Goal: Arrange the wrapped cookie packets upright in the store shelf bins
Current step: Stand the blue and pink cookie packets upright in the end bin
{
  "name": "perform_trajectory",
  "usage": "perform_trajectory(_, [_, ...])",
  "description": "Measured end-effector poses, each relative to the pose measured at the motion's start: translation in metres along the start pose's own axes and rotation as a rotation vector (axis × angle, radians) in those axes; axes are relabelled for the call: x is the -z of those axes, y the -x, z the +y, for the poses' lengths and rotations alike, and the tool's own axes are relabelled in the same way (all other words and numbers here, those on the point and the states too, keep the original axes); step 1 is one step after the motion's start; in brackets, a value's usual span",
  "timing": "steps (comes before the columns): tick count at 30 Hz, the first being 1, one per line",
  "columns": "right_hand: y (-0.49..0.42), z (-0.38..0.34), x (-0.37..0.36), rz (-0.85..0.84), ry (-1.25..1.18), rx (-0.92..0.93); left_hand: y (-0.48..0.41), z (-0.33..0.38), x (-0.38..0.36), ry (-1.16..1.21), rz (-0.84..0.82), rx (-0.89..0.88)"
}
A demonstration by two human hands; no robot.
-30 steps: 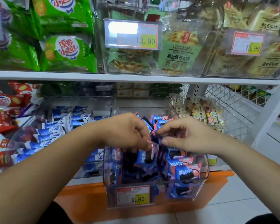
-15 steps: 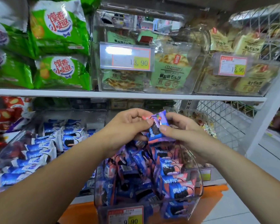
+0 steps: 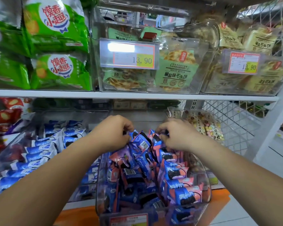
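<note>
A clear plastic bin (image 3: 207, 181) on the lower shelf holds several small blue, purple and pink wrapped cookie packets (image 3: 178, 172), some upright, some tumbled. Both my hands are at the back of this bin. My left hand (image 3: 111, 132) pinches the top of a blue packet (image 3: 140, 141) that stands on end. My right hand (image 3: 178, 136) has its fingers curled on a pink and blue packet (image 3: 156, 138) just to the right. The two packets touch each other between my hands.
A second clear bin (image 3: 10, 149) of blue and white packets sits to the left. Right of the cookie bin lies a bag of small candies (image 3: 207, 128) against a wire mesh panel (image 3: 235, 121). The upper shelf (image 3: 137, 95) carries green bags and bins of biscuit packs with price tags.
Half a second ago both hands held one packet lifted above the bin. Now they have dropped to the back of the bin, each on a packet among the others.
</note>
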State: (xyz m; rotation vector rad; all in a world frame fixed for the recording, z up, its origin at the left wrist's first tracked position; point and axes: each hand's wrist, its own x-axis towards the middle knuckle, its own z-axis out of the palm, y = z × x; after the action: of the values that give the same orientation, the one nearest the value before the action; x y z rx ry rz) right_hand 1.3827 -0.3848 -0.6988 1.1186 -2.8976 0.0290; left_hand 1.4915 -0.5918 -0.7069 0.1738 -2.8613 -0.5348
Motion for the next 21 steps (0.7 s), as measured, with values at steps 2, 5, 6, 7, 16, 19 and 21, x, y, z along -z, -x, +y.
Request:
perform_trajectory(2, [-0.003, -0.009, 0.008, -0.045, 0.152, 0.024, 0.004, -0.006, 0.001, -0.032, -0.062, -0.014])
perform_trajectory(5, [-0.014, -0.024, 0.01, -0.042, 0.099, 0.157, 0.006, -0.014, 0.0, -0.035, -0.114, -0.033])
perform_trajectory(6, [-0.017, -0.028, 0.008, -0.06, 0.002, 0.196, 0.004, -0.015, -0.003, -0.039, -0.125, -0.041])
perform_trajectory(7, [-0.022, -0.029, 0.003, -0.099, -0.071, 0.207, 0.001, -0.015, -0.005, -0.04, -0.131, -0.048])
perform_trajectory(16, [-0.056, 0.004, -0.008, -0.127, -0.208, 0.152, -0.054, -0.003, -0.029, -0.114, -0.215, -0.038])
perform_trajectory(19, [-0.058, 0.007, -0.014, -0.086, -0.158, 0.178, -0.068, 0.002, -0.042, -0.139, -0.308, -0.025])
perform_trajectory(21, [-0.057, 0.012, -0.019, -0.046, -0.173, 0.191, -0.072, 0.003, -0.048, -0.151, -0.36, -0.016])
